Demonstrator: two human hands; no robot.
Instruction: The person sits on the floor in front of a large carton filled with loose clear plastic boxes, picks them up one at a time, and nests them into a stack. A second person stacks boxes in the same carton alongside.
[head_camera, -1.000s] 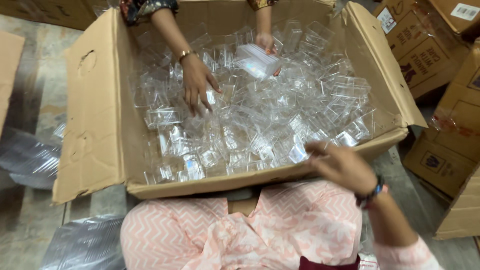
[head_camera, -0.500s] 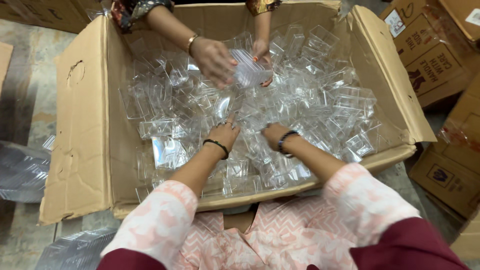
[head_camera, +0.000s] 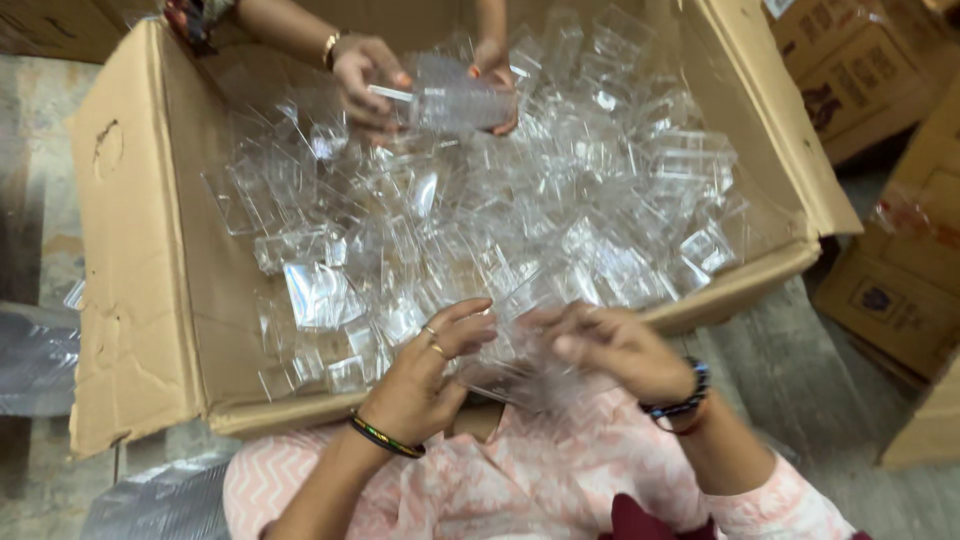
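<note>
1. Clear plastic piece (head_camera: 520, 372): thin, see-through and glossy, with folded flat faces that catch white glare. It sits at the near edge of the cardboard box (head_camera: 130, 300), just above your lap, between your two hands. Motion blur hides its exact outline.
2. Your left hand (head_camera: 425, 375) meets the piece from the left. Its fingers (head_camera: 462, 322) are curled together onto the plastic. Two rings show on them, and a dark bangle sits at the wrist.
3. Your right hand (head_camera: 615, 350) meets the same piece from the right. Its fingers are bent around the plastic and closed on it, though blur softens the fingertips. A dark beaded band circles the wrist.
4. Note the heap of clear plastic pieces (head_camera: 480, 220) filling the box. All are of the same transparent kind, lying tangled at every angle, so single outlines are hard to separate.
5. Note the other person at the far side of the box. That person's two hands (head_camera: 365, 80) hold up a small stack of clear pieces (head_camera: 455, 100) above the heap.
6. Brown cartons (head_camera: 870, 80) stand beside the box on your right, on the floor.
</note>
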